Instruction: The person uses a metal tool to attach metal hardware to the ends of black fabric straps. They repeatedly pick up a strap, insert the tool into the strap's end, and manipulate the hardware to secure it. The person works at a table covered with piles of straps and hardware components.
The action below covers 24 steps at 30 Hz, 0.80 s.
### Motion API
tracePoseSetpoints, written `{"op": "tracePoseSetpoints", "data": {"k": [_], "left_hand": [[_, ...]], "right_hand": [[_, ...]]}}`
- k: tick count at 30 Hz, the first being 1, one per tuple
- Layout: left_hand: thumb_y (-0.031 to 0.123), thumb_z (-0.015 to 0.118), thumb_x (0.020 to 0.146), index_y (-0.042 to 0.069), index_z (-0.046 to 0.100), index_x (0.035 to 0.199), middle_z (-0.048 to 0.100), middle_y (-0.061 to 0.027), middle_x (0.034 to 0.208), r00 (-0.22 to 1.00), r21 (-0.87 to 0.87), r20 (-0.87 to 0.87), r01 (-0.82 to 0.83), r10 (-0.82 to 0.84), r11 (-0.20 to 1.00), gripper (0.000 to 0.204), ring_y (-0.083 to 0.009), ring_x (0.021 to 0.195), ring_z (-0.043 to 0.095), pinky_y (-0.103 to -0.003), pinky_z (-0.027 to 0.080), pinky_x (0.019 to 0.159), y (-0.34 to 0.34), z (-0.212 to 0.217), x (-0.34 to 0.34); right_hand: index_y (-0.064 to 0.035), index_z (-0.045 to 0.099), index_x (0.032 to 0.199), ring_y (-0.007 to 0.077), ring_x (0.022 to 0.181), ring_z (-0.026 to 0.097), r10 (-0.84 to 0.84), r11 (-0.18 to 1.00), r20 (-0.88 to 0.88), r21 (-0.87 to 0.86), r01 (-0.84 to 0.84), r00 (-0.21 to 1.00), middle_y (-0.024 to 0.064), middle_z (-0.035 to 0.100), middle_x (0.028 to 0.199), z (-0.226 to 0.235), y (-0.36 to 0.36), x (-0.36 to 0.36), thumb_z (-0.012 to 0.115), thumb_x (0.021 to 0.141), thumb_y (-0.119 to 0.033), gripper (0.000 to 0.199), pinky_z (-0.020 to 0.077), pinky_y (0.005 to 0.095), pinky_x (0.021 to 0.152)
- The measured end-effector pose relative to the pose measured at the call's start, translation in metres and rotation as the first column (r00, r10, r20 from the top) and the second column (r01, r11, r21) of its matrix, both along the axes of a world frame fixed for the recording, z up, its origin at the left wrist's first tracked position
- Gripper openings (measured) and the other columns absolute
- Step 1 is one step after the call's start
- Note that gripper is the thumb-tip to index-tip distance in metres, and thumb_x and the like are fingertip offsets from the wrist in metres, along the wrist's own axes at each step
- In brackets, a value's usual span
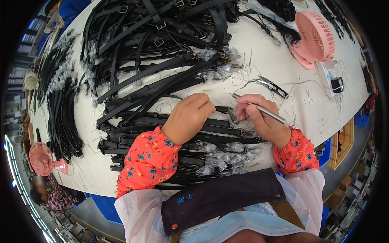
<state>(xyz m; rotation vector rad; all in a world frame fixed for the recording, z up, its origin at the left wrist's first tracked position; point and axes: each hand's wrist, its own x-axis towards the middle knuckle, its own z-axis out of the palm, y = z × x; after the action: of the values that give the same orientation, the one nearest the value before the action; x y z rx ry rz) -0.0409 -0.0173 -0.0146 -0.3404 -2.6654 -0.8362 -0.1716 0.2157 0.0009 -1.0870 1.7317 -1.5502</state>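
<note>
Black belts [231,131] with metal buckles lie in rows across the white table, several buckles wrapped in clear plastic [227,156]. My left hand [190,116] is closed over one belt, its fingers curled and their tips hidden. That belt's end shows just right of the knuckles, by a plastic-wrapped buckle [233,116]. My right hand [261,117] holds a slim silver pen-like tool [267,113], its thin tip pointing up and left. The fingertips of this hand are at the wrapped buckle. Beyond them lie small black-handled thread snips [272,86].
A big heap of black belts [158,36] covers the far side. More thin black straps [63,121] are bundled at the left. Pink fans [314,36] stand at the far right and left edge, near a white power strip [327,77]. Loose threads litter the tabletop.
</note>
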Motion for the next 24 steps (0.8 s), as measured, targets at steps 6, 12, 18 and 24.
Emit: {"op": "tracePoseSetpoints", "data": {"k": [6,12,18,24], "left_hand": [[0.0,0.08,0.084,0.004,0.069,0.097,0.059,-0.0053,0.094,0.922,0.394,0.387,-0.17,0.005,0.903,0.018,-0.0157,0.07,0.058,-0.029,0.048,0.062,-0.001,0.012,-0.002],[0.002,0.079,0.085,0.01,0.074,0.108,0.062,-0.0056,0.098,0.962,0.331,0.273,-0.078,-0.016,0.941,0.025,-0.0177,0.074,0.062,-0.029,0.05,0.066,0.011,0.007,-0.003],[0.002,0.072,0.091,0.002,0.068,0.102,0.066,-0.0093,0.09,0.959,0.386,0.281,-0.091,-0.023,0.918,0.011,-0.0227,0.077,0.065,-0.032,0.05,0.068,0.008,0.004,-0.005],[0.002,0.068,0.095,0.0,0.064,0.099,0.067,-0.0125,0.084,0.945,0.375,0.326,-0.164,0.036,0.912,0.006,-0.0258,0.073,0.065,-0.035,0.051,0.068,0.009,0.005,-0.007]], "right_hand": [[0.0004,0.059,0.128,0.0135,0.078,0.066,0.008,0.996,0.251,-0.083,0.014,0.968,0.0097,0.07,0.094,-0.006,-0.004,0.001,0.044,0.113,-0.027,0.035,0.0536,0.0278,0.075],[0.0005,0.057,0.128,0.0125,0.071,0.064,-0.078,0.987,0.373,-0.104,0.125,0.925,0.0074,0.068,0.086,-0.012,-0.008,-0.002,0.042,0.114,-0.033,0.039,0.0529,0.0284,0.076],[0.0009,0.063,0.119,0.0094,0.065,0.061,-0.023,0.998,0.39,0.057,0.001,0.92,0.0045,0.065,0.076,-0.002,-0.006,-0.003,0.046,0.113,-0.034,0.04,0.0512,0.0251,0.065],[0.0007,0.066,0.114,0.0095,0.063,0.06,0.027,0.996,0.374,0.072,-0.058,0.927,0.0042,0.064,0.074,-0.004,-0.01,0.001,0.049,0.112,-0.033,0.038,0.0495,0.0239,0.059]]}}
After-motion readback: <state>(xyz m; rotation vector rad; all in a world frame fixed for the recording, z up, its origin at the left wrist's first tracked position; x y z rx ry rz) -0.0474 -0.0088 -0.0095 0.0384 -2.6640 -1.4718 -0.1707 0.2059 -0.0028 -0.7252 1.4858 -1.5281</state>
